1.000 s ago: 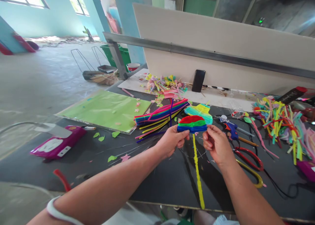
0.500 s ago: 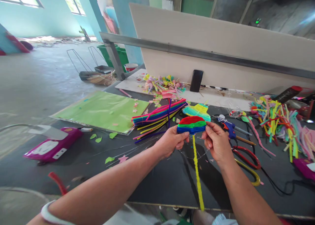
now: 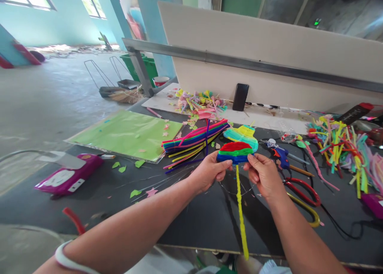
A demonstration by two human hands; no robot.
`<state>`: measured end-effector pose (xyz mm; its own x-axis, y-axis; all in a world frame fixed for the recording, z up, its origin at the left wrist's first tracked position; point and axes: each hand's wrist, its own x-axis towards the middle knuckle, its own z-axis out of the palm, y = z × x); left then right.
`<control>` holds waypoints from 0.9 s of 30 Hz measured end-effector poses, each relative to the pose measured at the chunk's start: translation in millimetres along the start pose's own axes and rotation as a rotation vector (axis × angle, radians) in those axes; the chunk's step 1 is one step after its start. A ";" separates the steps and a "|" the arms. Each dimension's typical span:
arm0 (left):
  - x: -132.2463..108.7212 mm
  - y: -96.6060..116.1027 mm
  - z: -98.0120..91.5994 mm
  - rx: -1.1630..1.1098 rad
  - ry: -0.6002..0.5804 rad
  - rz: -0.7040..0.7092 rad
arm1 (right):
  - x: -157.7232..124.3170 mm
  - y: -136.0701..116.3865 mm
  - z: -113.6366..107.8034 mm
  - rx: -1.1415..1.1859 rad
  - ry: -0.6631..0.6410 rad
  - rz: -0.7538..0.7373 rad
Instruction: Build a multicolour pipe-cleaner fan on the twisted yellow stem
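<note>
Both my hands hold a small fuzzy craft piece (image 3: 235,151) with red, green and blue bands above the dark table (image 3: 185,210). My left hand (image 3: 208,172) pinches its left lower edge, fingers closed. On its right lower edge my right hand (image 3: 263,175) pinches too. A long yellow pipe cleaner (image 3: 241,214) hangs from the piece toward the table's near edge. Just behind lies a teal and yellow fuzzy piece (image 3: 243,134).
A bundle of coloured pipe cleaners (image 3: 194,140) lies left of the piece, a green sheet (image 3: 125,134) further left. A blue glue gun (image 3: 279,154), red scissors (image 3: 302,188) and a heap of cut pipe cleaners (image 3: 341,146) lie right. A pink device (image 3: 70,177) sits far left, a phone (image 3: 241,97) leans at the back.
My right hand's fingers have shifted slightly inward along the piece's lower edge. The piece stays at the same place between both hands.
</note>
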<state>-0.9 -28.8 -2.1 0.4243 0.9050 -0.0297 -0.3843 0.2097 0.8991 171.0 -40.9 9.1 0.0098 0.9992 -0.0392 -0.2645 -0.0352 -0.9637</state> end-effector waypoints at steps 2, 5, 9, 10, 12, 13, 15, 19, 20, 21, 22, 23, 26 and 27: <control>0.2 0.6 0.3 -0.022 0.006 0.009 | -0.8 -0.8 1.1 -0.004 0.002 -0.003; 1.1 1.3 0.0 -0.041 0.019 0.007 | -1.8 -1.1 2.2 0.008 -0.012 0.004; 1.7 1.7 -0.3 -0.014 0.046 -0.005 | -0.8 -0.6 -0.4 -0.029 -0.033 0.014; 1.5 1.9 -0.2 0.004 0.046 -0.005 | -0.2 -0.5 -1.9 -0.045 -0.032 -0.001; 0.7 2.8 -0.1 0.042 0.029 0.003 | 1.0 -0.6 -5.6 -0.057 -0.015 -0.035; 0.3 3.6 -0.2 0.054 0.012 0.008 | 1.5 -0.9 -7.6 -0.056 -0.001 -0.047; -0.4 6.2 -1.4 0.066 -0.035 0.009 | 2.1 -1.8 -11.9 -0.071 0.019 -0.056; 1.0 14.1 -9.2 0.099 -0.048 -0.012 | 3.1 -6.1 -21.9 -0.210 0.006 -0.053; 1.8 16.2 -11.9 0.113 -0.023 -0.014 | 3.5 -7.6 -24.5 -0.249 0.001 -0.041; 2.8 18.2 -14.7 0.133 0.001 -0.015 | 4.0 -9.2 -27.1 -0.284 -0.006 -0.027; 3.8 19.9 -17.3 0.160 0.022 -0.012 | 4.5 -10.6 -29.4 -0.314 -0.015 -0.015; 4.7 21.3 -19.6 0.198 0.032 -0.007 | 4.9 -11.9 -31.5 -0.339 -0.024 -0.008; 6.6 23.9 -24.0 0.337 0.027 0.010 | 5.9 -14.5 -34.9 -0.395 -0.056 -0.004; 6.8 24.2 -24.6 0.371 0.019 0.010 | 6.1 -15.0 -35.3 -0.406 -0.063 -0.001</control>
<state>-27.5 -8.4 8.7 0.4053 0.9139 -0.0252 -0.0634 0.0556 0.9964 209.1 -35.0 14.0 -0.0525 0.9980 -0.0340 0.1377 -0.0264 -0.9901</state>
